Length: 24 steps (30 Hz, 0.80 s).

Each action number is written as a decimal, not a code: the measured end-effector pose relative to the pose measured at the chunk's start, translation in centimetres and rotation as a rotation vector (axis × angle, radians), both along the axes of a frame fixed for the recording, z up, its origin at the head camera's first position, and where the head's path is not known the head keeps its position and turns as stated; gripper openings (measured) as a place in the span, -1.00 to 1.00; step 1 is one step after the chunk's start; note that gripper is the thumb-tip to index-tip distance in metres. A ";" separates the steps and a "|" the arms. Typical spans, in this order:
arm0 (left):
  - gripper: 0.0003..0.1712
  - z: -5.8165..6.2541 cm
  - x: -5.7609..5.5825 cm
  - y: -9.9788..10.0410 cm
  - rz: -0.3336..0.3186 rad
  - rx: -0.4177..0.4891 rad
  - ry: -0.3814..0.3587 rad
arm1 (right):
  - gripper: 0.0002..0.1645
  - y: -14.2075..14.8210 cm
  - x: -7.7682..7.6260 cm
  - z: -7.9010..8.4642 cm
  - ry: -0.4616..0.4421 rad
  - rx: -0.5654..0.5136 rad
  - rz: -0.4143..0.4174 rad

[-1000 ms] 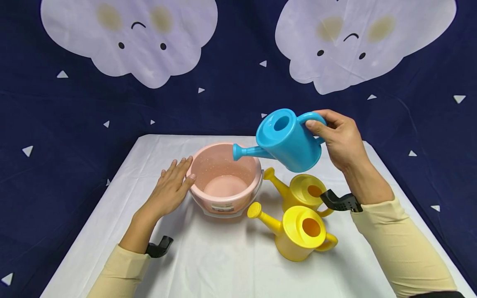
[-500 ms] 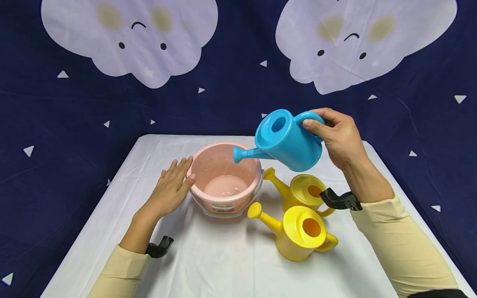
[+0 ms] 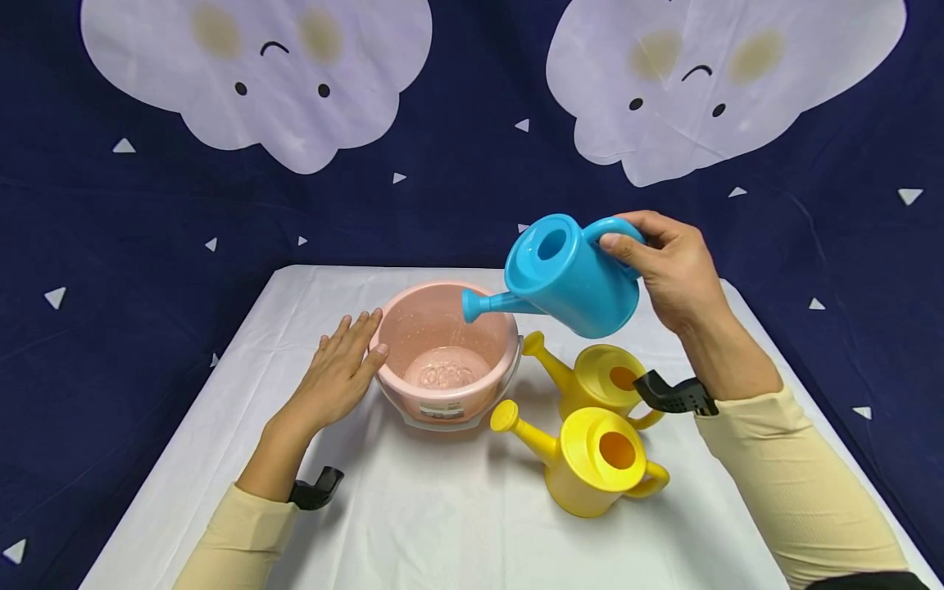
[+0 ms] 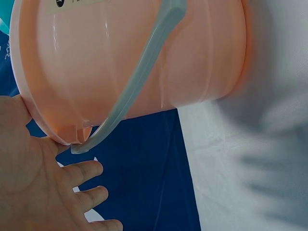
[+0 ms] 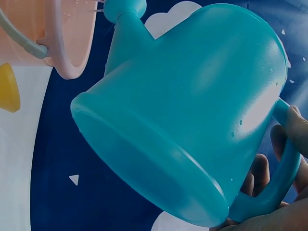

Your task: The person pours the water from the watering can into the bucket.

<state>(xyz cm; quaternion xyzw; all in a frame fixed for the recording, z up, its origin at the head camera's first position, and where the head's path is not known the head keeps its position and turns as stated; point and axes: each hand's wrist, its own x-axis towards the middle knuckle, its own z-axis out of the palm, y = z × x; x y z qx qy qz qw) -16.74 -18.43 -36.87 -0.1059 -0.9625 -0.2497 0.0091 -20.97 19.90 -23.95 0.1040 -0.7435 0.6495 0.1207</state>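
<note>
My right hand [image 3: 678, 270] grips the handle of a blue watering can [image 3: 575, 279], tilted so its spout head hangs over the pink bucket [image 3: 442, 393]. Thin streams of water leave the spout, seen in the head and right wrist views, and the water [image 3: 446, 369] at the bucket's bottom is rippled. On the bucket's left rim rests my left hand [image 3: 335, 373], fingers straight and spread, thumb at the edge. In the left wrist view the bucket's grey handle [image 4: 130, 91] hangs down along its side.
Two yellow watering cans stand to the bucket's right, a near one [image 3: 593, 463] and a far one [image 3: 601, 381], spouts toward the bucket. A white cloth [image 3: 413, 508] covers the table. Behind it hangs a dark blue curtain [image 3: 472, 205] with clouds.
Water has begun to fall from the blue watering can's spout, and the water surface in the bucket has turned from smooth to rippled. The left hand stays put; the can has barely moved.
</note>
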 end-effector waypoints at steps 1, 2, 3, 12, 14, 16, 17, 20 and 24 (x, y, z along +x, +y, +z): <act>-0.30 0.0 0.0 0.0 0.000 0.000 0.000 | -0.72 0.0 0.0 0.0 -0.002 0.007 -0.004; -0.30 0.0 0.0 0.0 -0.001 -0.001 0.000 | -0.72 0.0 0.0 0.1 -0.003 0.014 -0.008; -0.30 0.0 0.0 0.0 0.000 -0.001 0.000 | -0.72 0.0 0.0 0.1 -0.004 0.022 -0.013; -0.30 0.0 0.0 -0.1 -0.003 -0.004 -0.003 | -0.64 -0.1 0.0 0.1 -0.002 0.050 -0.019; -0.30 0.0 0.0 -0.1 -0.003 -0.003 -0.002 | -0.66 -0.1 0.0 0.2 -0.001 0.040 -0.014; -0.30 0.0 0.0 -0.1 -0.002 -0.002 -0.001 | -0.68 -0.1 0.1 0.2 0.002 0.033 -0.011; -0.30 0.0 0.0 -0.1 -0.002 -0.001 0.000 | -0.69 -0.1 0.1 0.2 0.004 0.023 -0.007; -0.30 -0.1 0.0 -0.1 -0.002 0.000 0.000 | -0.71 -0.1 0.1 0.3 0.006 0.002 0.003; -0.29 -0.1 0.0 -0.1 -0.001 0.000 -0.005 | -0.71 -0.1 0.0 0.3 0.002 -0.001 0.004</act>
